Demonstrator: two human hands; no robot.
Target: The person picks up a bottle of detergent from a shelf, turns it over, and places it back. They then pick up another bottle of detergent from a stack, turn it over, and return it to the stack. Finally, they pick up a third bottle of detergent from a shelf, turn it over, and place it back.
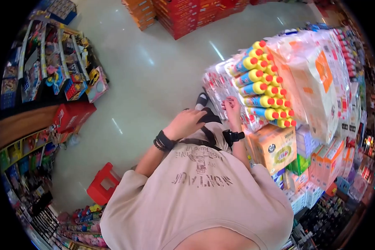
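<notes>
My left hand (186, 123) is held in front of my waist, its back up and its fingers slightly apart, above my black trousers. Nothing shows in it. A black band and a beaded bracelet are on that wrist. My right hand (232, 106) is loosely curled with fingers apart and holds nothing visible. It is beside a stack of plastic-wrapped packs (218, 82), close to yellow and blue bottles with red caps (257, 88). Whether it touches the wrap is unclear. A black device (233, 136) is strapped to that wrist.
Large wrapped packs (316, 79) and cartons (275, 148) are piled at the right. Red boxes (187, 16) stand at the top. Shelves of goods (50, 62) line the left. A red plastic stool (103, 183) stands on the shiny floor (133, 79) at lower left.
</notes>
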